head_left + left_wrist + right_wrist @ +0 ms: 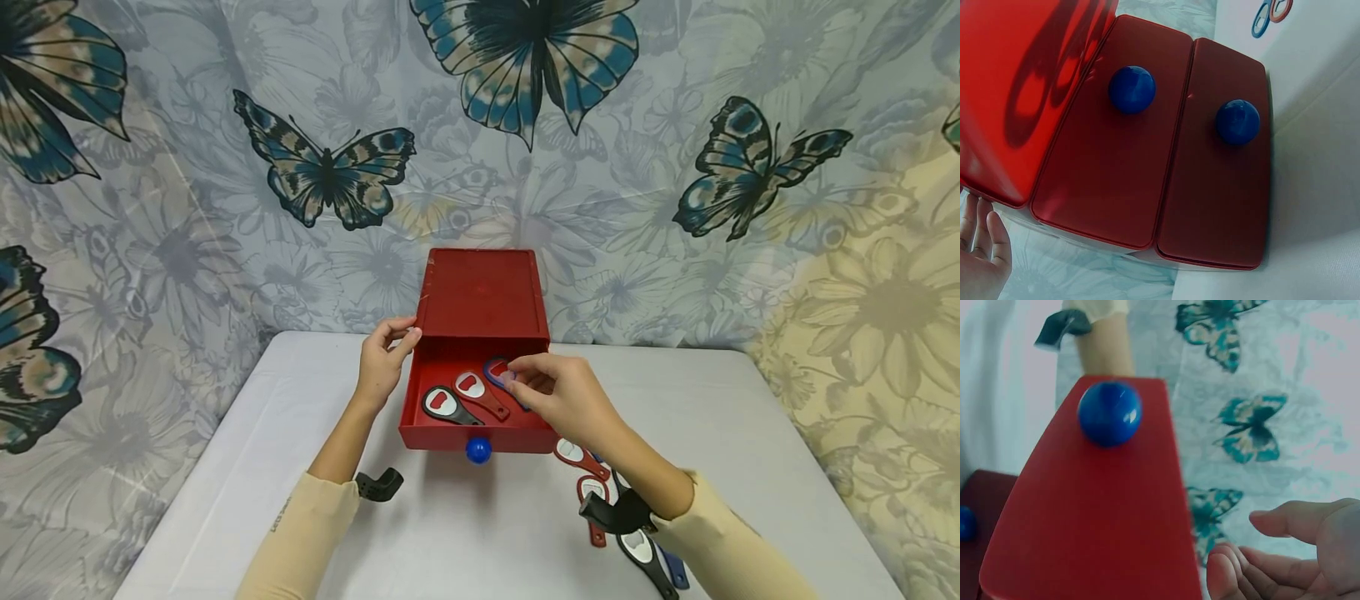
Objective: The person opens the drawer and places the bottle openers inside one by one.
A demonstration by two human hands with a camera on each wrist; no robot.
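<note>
Blue opener: dragging might bump red opener
Left hand: relaxed
Right hand: can't tell if I'm gripping

The way into the pulled-out drawer was open from above, in front of the cabinet, whose top covered the rear. The right hand occupied the drawer's right side, and the left hand blocked the passage at the left edge. A blue knob stuck out in front. On the bench, loose bottle openers obstructed the surface near the right forearm; farther right, there was room.
</note>
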